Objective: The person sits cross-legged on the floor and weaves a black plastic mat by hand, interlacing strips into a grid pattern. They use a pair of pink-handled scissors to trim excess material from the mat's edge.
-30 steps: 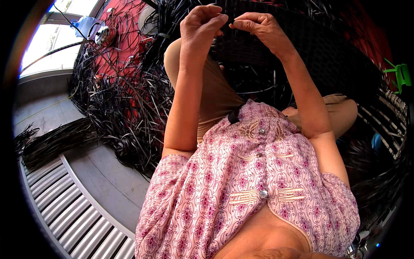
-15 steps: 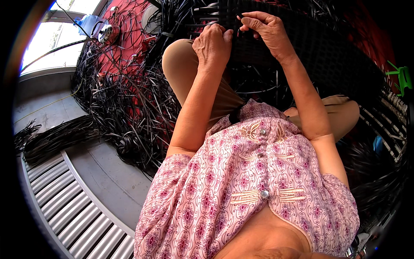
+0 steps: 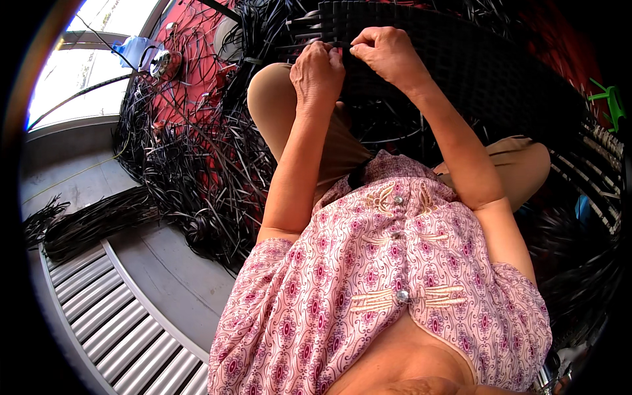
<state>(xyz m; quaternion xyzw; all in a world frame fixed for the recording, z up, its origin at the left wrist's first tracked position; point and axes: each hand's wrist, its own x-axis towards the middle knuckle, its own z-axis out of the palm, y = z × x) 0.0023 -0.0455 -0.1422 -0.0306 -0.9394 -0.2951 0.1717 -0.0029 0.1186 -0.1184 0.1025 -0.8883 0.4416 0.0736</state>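
A large black woven panel [image 3: 461,72] lies across the far side of my lap, its weave close and dark. Flat black strips [image 3: 304,26] stick out past its left edge. My left hand [image 3: 317,76] is closed at that edge, thumb and fingers gripping a black strip. Just to its right, my right hand [image 3: 390,58] pinches a thin black strip between thumb and forefinger, over the panel. The two hands are close but apart. Against the dark weave, the strip's exact path is hard to see.
Tangled black strips [image 3: 204,158] cover the red floor [image 3: 185,33] to the left. A bundle of strips [image 3: 99,220] lies near a metal slatted rack [image 3: 125,322]. A small fan [image 3: 164,64] stands far left; a green plastic item [image 3: 612,105] is far right.
My right hand has moved left and slightly down, nearer my left hand, and its fingers have closed into a pinch. My left hand has shifted a little left.
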